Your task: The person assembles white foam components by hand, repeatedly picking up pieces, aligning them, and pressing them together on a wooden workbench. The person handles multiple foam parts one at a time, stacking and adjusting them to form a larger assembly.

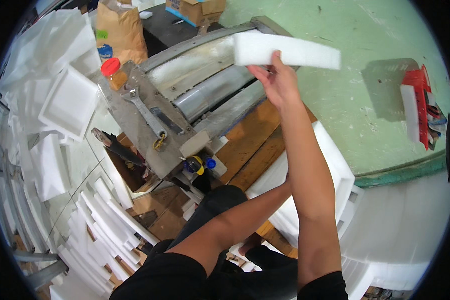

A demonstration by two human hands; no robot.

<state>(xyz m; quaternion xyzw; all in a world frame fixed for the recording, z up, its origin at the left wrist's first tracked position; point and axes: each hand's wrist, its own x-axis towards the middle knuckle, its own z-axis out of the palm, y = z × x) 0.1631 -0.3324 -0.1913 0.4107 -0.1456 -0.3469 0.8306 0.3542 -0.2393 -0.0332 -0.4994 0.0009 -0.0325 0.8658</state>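
Observation:
My right hand (pixel 281 82) grips a white foam block (pixel 290 51) near its left part, holding it up over the grey metal-framed roller machine (pixel 215 95). The thumb lies on the near face of the block, and the other fingers show under its lower edge. My left forearm (pixel 235 220) crosses toward the right, and its hand is hidden behind my right forearm. That hidden hand is nearest a large white foam piece (pixel 330 165) beside the wooden boards (pixel 255 145).
An adjustable wrench (pixel 146 114) and a red-lidded jar (pixel 114 74) rest on the machine's ledge. White foam strips (pixel 105 225) and trays (pixel 70 102) crowd the left. A paper sack (pixel 120 32) stands behind. A red basket (pixel 417 107) sits on the green surface at right.

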